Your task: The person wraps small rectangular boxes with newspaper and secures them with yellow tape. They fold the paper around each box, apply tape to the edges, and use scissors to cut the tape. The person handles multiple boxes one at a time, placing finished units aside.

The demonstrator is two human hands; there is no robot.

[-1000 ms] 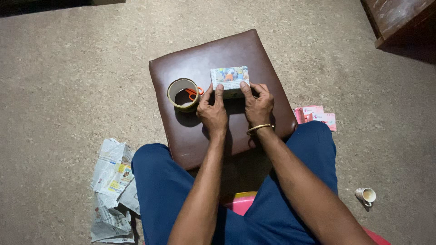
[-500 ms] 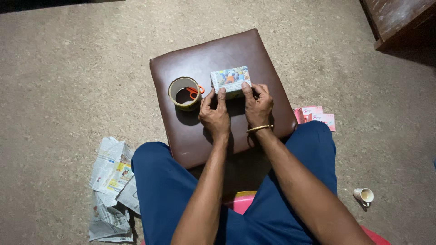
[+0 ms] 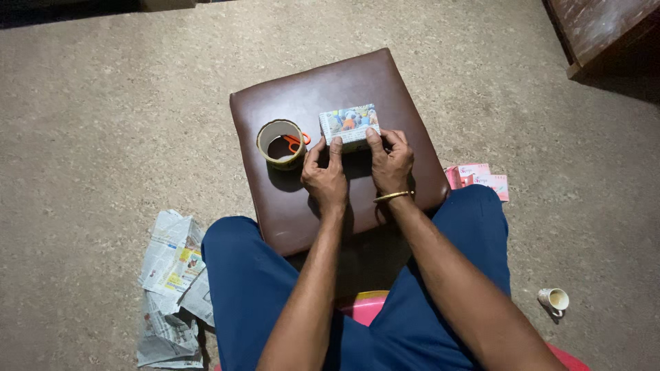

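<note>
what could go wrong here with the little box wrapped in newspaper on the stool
1. Both hands, left hand and right hand, press only the near edge of the wrapped box, so the paper may spring loose on the far side.
2. The tape roll and orange scissors lie beside the left hand; a nudge might knock them off the brown stool.

Both hands, left hand (image 3: 325, 178) and right hand (image 3: 390, 159), now sit slightly nearer the box (image 3: 349, 126) on the stool (image 3: 289, 199), fingertips pressing its near edge.

newspaper sheets (image 3: 172, 275) on floor | small cup (image 3: 554, 299) | pink packets (image 3: 481, 178)
</note>
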